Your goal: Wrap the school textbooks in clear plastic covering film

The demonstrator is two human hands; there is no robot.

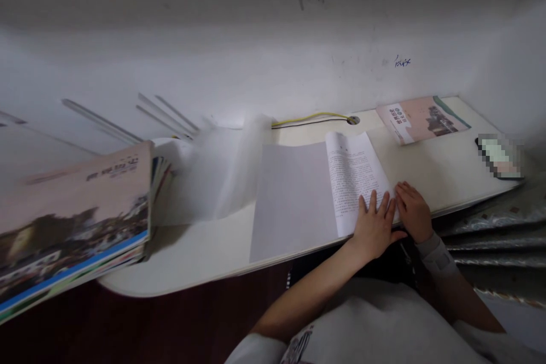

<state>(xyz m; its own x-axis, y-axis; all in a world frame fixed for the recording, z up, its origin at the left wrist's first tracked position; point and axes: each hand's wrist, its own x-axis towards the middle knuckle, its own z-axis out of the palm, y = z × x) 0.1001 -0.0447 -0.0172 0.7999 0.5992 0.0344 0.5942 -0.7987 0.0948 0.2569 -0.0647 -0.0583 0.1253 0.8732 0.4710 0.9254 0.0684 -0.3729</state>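
An open book (352, 176) lies on the white desk. Its left side is a plain grey inside cover (294, 199), and its right side is a white page of printed text whose top curls up slightly. My left hand (375, 226) presses flat on the lower right of that page, fingers spread. Beside it, my right hand (413, 211) touches the page's right edge with its fingers loosely extended. The underside of the right hand is hidden. A light band circles the right wrist.
At the left is a stack of books (77, 205), blurred. A crumpled translucent sheet (217, 165) lies nearby. A pink book (422, 119) and a phone (499, 156) sit on the right of the white desk (200, 250). A yellow cable (313, 117) runs along the wall into a hole.
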